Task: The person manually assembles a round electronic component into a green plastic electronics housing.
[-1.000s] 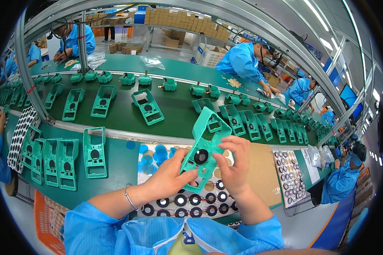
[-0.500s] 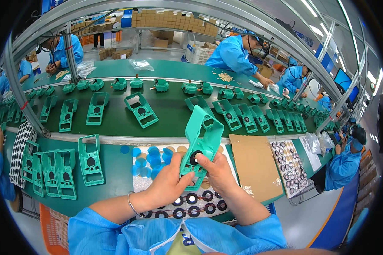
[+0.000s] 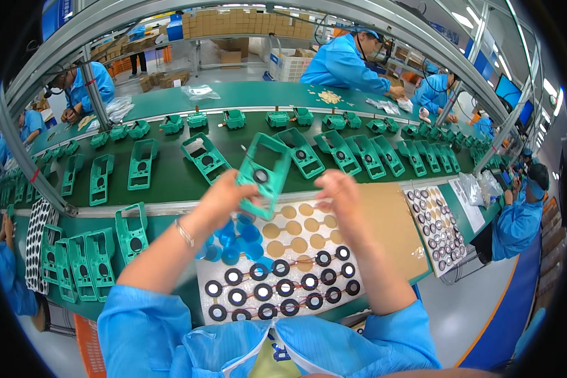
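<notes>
My left hand [image 3: 225, 194] grips the lower left side of a green plastic housing [image 3: 274, 151], which stands tilted above the front edge of the conveyor. A round black speaker [image 3: 260, 176] sits inside the housing. My right hand [image 3: 341, 196] is off to the right of the housing, apart from it, its fingers loosely spread and blurred, with nothing visible in them. Below both hands lies a white foam sheet [image 3: 203, 280] with rows of black ring-shaped speakers [image 3: 285, 288] joined by reddish wires. Loose blue film discs [image 3: 231, 252] lie at its left part.
Several green housings [image 3: 99, 255] stand at my left beside a sheet of black discs [image 3: 39, 236]. Cardboard [image 3: 394, 233] and another tray of speakers [image 3: 436, 230] lie at the right. More housings line the green conveyor [image 3: 164, 183]. Co-workers in blue [image 3: 343, 66] work across and beside it.
My left hand has carried the housing forward and left, toward the conveyor. My right hand has let go of it and moved right. More of the foam sheet now shows.
</notes>
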{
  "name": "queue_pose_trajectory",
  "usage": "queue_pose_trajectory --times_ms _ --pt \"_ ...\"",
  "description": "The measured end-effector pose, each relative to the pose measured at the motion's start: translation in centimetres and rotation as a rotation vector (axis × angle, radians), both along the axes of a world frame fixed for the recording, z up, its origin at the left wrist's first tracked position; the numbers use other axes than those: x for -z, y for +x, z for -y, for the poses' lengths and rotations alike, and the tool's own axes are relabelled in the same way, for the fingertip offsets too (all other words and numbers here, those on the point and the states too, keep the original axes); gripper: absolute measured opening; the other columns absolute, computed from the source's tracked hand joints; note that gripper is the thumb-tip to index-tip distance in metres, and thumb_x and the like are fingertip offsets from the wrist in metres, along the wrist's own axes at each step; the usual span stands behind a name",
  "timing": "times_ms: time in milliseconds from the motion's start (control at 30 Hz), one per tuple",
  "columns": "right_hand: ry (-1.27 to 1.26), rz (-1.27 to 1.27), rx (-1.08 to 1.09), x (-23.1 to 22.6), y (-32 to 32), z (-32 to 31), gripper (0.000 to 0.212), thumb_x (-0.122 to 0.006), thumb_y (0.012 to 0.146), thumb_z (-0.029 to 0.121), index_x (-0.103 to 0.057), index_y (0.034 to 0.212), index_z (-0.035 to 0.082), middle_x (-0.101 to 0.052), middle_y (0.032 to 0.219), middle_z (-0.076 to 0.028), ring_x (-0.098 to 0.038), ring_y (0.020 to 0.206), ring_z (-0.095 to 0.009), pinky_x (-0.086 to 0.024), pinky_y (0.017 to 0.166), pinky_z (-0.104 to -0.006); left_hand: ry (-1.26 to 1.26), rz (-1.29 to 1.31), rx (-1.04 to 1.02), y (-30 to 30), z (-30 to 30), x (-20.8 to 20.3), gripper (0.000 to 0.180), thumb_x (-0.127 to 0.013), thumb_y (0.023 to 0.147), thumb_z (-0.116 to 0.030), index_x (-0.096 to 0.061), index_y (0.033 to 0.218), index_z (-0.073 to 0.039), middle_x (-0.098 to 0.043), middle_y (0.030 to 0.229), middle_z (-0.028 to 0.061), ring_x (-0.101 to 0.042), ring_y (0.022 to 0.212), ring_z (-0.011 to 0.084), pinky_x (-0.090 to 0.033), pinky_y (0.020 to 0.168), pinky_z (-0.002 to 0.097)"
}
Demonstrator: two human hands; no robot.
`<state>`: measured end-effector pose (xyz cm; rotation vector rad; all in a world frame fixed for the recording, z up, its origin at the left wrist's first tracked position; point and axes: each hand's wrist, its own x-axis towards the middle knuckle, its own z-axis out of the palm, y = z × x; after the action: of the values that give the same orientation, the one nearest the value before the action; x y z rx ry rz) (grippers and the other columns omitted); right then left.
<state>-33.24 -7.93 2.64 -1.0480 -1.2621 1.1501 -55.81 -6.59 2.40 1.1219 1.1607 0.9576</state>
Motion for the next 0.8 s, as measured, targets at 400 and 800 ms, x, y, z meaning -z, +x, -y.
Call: queue_pose_trajectory --times_ms 400,800 --pt "-0.094 0.555 -0.162 0.8 6.7 2.6 0.011 -0.058 0.084 0.014 -0.061 0.090 0.004 -0.059 0.087 -0.002 -0.054 0.082 -0.010 -0.043 0.072 -0.0230 0.154 -0.862 -0.099 -2.9 -13.0 6.5 0.047 -0.061 0.082 -0.031 -0.050 0.102 0.010 -0.057 0.095 0.0195 -0.057 0.088 0.0276 -0.048 0.074 0.0356" --pt "0.699 1.689 -0.349 3.9 6.0 6.4 0.016 -0.055 0.066 0.008 -0.058 0.080 0.000 -0.056 0.078 -0.009 -0.054 0.073 -0.024 -0.048 0.064 -0.0304 0.557 -0.602 0.107 -5.3 4.8 -2.3 0.028 -0.061 0.081 -0.014 -0.055 0.105 -0.001 -0.054 0.098 0.0106 -0.053 0.090 0.0203 -0.045 0.077 0.0304"
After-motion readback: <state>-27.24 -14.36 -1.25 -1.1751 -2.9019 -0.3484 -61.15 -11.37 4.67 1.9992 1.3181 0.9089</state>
